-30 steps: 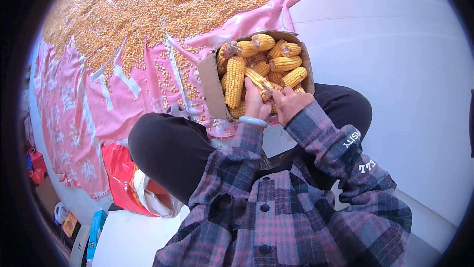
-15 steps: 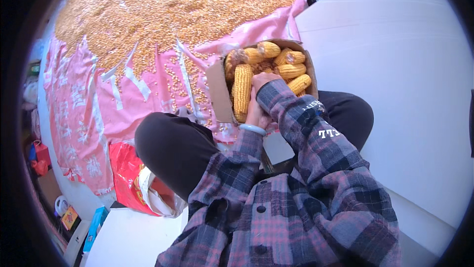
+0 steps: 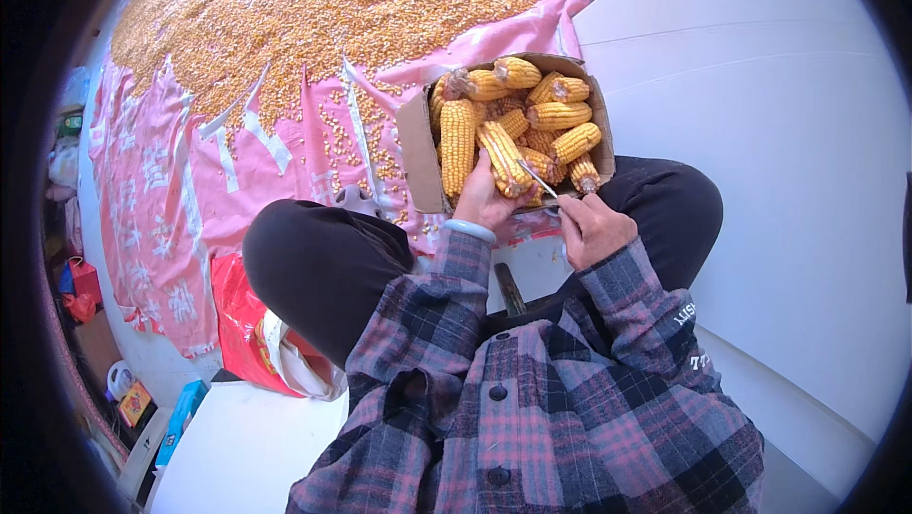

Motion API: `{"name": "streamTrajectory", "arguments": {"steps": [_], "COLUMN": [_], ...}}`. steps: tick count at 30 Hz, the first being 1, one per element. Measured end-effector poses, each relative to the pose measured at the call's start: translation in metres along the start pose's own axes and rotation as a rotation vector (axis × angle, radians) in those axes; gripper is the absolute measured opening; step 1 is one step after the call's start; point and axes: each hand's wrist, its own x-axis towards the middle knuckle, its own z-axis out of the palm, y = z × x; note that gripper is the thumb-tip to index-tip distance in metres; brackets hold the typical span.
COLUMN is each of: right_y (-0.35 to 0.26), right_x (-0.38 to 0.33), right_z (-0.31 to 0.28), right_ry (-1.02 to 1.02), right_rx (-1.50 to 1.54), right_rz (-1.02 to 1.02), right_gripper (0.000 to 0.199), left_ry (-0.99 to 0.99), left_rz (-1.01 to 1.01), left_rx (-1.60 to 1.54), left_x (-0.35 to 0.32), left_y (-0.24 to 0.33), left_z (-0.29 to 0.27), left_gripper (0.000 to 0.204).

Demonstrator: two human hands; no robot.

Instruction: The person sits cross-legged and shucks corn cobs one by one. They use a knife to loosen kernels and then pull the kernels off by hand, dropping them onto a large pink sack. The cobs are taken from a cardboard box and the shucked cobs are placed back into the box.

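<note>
My left hand (image 3: 482,202), with a pale bangle at its wrist, is closed round the lower end of a yellow corn cob (image 3: 503,158). The cob lies tilted over the near part of an open cardboard box (image 3: 415,153). Pinched in my right hand (image 3: 596,229) is a thin metal rod-shaped tool (image 3: 539,178), its tip against or just beside the cob's right side; the handle is hidden in the fingers. More corn cobs (image 3: 560,116) fill the box, one standing upright (image 3: 457,145) along its left wall.
Loose corn kernels (image 3: 361,10) cover a pink cloth (image 3: 256,196) beyond and left of the box. My bent knees (image 3: 313,262) flank the box. A red plastic bag (image 3: 249,324) sits by the left knee, and a white panel (image 3: 760,181) spans the right.
My hands, close together over the box before, have parted. The right has drawn back towards me and right, and the cob in my left hand and the metal tool now show.
</note>
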Motion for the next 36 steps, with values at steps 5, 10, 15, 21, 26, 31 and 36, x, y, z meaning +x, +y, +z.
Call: {"name": "streamTrajectory", "arguments": {"steps": [5,10,15,21,26,31,36], "right_y": [-0.001,-0.002,0.001,-0.002,0.003,0.008,0.009], "right_x": [-0.003,-0.01,-0.011,-0.005,0.001,0.008,0.016], "right_z": [0.0,-0.022,-0.018,-0.015,-0.015,-0.015,-0.015], "right_ry": [-0.016,0.027,-0.012,-0.069,-0.073,-0.069,-0.106], "right_rx": [-0.019,0.026,0.066,0.089,0.18,0.247,0.225], "right_rz": [-0.041,-0.02,-0.049,-0.005,0.063,0.087,0.074], "right_gripper": [0.011,0.013,0.013,0.015,0.017,0.015,0.016], "left_ry": [0.026,0.063,0.141,0.11,0.106,0.106,0.128], "left_rz": [0.084,0.093,0.095,0.119,0.106,0.094,0.105], "left_rx": [0.091,0.051,0.079,0.047,0.046,0.055,0.071], "left_x": [0.004,0.006,0.004,0.006,0.009,0.01,0.01], "left_y": [-0.001,0.0,-0.001,-0.001,-0.001,0.0,0.0], "left_z": [0.006,0.005,0.007,0.007,0.005,0.004,0.005], "left_gripper": [0.056,0.055,0.055,0.052,0.052,0.053,0.052]}}
